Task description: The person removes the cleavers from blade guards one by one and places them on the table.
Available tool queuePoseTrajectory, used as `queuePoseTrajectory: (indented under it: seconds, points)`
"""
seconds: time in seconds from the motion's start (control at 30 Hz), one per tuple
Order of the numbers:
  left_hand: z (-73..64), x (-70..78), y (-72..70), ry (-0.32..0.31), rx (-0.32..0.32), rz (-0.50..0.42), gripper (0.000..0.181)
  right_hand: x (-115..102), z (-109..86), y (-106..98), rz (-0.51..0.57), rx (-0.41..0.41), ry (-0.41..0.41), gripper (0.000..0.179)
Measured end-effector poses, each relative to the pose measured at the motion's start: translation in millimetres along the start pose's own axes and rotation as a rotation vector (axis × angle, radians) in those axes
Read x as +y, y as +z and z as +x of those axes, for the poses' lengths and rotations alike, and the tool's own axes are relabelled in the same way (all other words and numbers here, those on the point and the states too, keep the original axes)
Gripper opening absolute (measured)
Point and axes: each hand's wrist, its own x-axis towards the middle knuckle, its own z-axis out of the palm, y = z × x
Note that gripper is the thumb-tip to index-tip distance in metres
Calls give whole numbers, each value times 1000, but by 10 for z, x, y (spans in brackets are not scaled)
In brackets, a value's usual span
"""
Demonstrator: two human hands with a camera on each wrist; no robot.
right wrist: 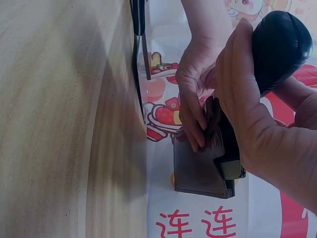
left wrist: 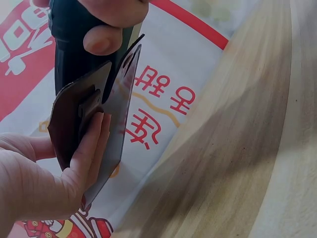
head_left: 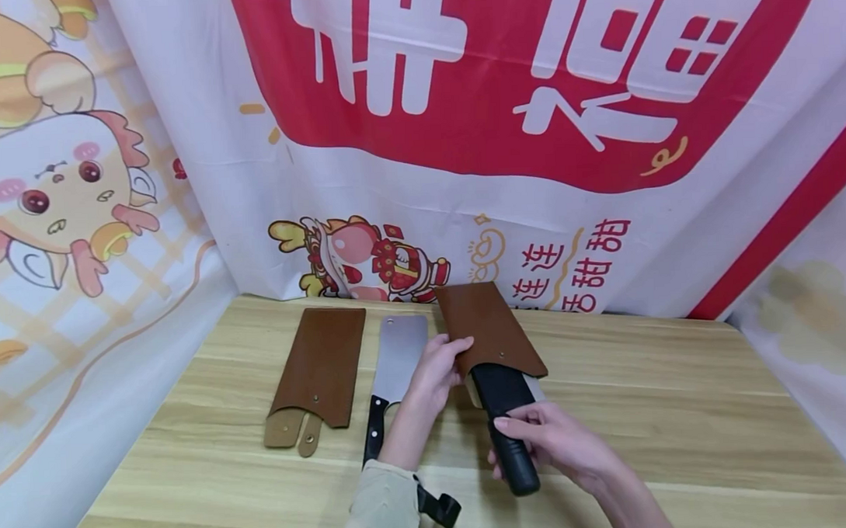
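My left hand (head_left: 437, 372) grips the side of a brown leather knife sheath (head_left: 491, 324), with its fingers beneath it in the left wrist view. A cleaver (head_left: 521, 474) sits partly inside that sheath. Its black handle and a strip of pale blade edge show at the sheath's mouth; the rest of the blade is hidden. Around the handle curls my right hand (head_left: 551, 438), thumb on top. In the right wrist view, the rounded handle end (right wrist: 282, 44) pokes out past the right hand, and the sheath (right wrist: 198, 168) is raised off the table.
On the wooden table (head_left: 653, 442), left of my hands, lies a second cleaver (head_left: 403, 350), bare-bladed, its black handle partly behind my left forearm. Farther left is another brown sheath (head_left: 321, 361) with tan straps. A printed cloth (head_left: 392, 168) hangs along the table's back edge.
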Motion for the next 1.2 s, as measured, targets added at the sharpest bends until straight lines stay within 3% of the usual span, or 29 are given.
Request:
queuePoseTrajectory:
  seconds: [0.7, 1.2]
  points:
    - [26, 45, 1, -43, -18, -17, 33, -121, -169, -134, -62, -93, -39, 29]
    - [47, 44, -9, -2, 1, -125, 36, -200, -264, -191, -117, -129, -48, 34]
